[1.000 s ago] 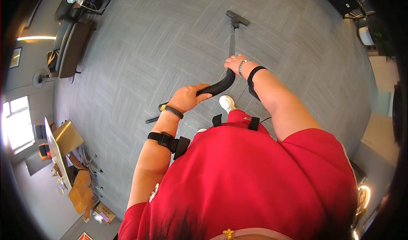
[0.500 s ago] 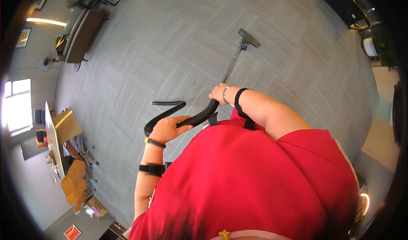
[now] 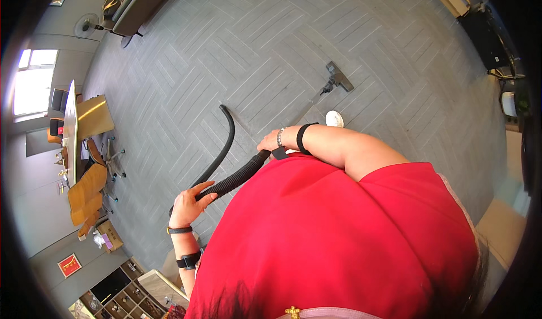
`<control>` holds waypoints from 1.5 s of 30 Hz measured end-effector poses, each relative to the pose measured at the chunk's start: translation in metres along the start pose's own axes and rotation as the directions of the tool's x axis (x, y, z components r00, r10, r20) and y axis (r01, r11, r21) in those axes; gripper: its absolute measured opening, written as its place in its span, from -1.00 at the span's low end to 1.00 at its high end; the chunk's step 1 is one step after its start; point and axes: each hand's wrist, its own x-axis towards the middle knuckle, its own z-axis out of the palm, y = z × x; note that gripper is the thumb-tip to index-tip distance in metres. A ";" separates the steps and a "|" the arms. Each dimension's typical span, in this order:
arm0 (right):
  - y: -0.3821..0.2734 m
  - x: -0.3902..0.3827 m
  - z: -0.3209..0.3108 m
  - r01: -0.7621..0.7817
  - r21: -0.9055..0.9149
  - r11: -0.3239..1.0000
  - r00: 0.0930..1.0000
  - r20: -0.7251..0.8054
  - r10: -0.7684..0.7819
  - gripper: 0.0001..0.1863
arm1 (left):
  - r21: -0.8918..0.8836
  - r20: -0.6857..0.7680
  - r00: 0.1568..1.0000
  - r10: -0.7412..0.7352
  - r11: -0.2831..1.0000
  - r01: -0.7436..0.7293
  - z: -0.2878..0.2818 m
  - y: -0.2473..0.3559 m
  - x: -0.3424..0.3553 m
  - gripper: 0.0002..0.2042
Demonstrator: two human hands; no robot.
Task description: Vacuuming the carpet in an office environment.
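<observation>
A vacuum cleaner's floor head (image 3: 337, 78), dark grey and wide, rests on the carpet ahead of me. Its wand (image 3: 305, 111) slants back from it toward my body. Closed around the handle end of this wand is my right hand (image 3: 271, 140), partly covered by a black strap tab and my red shirt. From there a black ribbed hose (image 3: 234, 178) runs down to the left. My left hand (image 3: 191, 204) grips that hose, thumb on the near side and fingers over the top. Beyond the left hand the hose doubles back, and its far stretch (image 3: 228, 132) curves over the floor.
Grey patterned carpet (image 3: 271, 42) spreads ahead. My white shoe (image 3: 334, 118) shows beside the wand. To the left stand a desk (image 3: 72, 132) and wooden chairs (image 3: 87, 192); a sofa (image 3: 148, 5) is at the far left. A black cabinet (image 3: 484, 39) stands at the far right.
Both hands have come back toward the lower left, drawing the floor head nearer. The hose's loose stretch has swung into a longer curve. A white shoe has come into view, and my view has turned.
</observation>
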 end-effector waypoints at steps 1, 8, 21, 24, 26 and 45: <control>-0.006 -0.010 -0.007 0.011 -0.045 0.999 1.000 0.004 -0.011 -0.74 | 0.023 -0.005 1.000 0.009 1.000 -0.009 0.002 -0.001 0.002 -0.59; 0.061 -0.029 0.014 -0.041 0.064 0.997 0.983 -0.175 0.051 -0.71 | 0.030 0.107 0.991 0.083 0.996 -0.087 0.011 0.039 0.060 -0.62; 0.235 -0.262 -0.018 -0.629 0.061 0.775 0.657 -0.492 0.572 -0.69 | 0.152 0.253 0.757 0.602 0.748 -0.646 0.083 0.292 0.237 -0.61; 0.254 -0.329 -0.031 -0.704 0.104 0.702 0.593 -0.457 0.663 -0.67 | 0.208 0.341 0.697 0.631 0.673 -0.710 0.106 0.357 0.267 -0.59; 0.267 -0.358 -0.033 -0.736 0.143 0.662 0.548 -0.449 0.706 -0.65 | 0.204 0.357 0.656 0.665 0.630 -0.749 0.119 0.390 0.278 -0.58; 0.112 -0.141 -0.025 -0.403 -0.028 0.915 0.914 -0.066 0.400 -0.48 | 0.162 0.230 0.901 0.368 0.898 -0.409 0.039 0.150 0.149 -0.58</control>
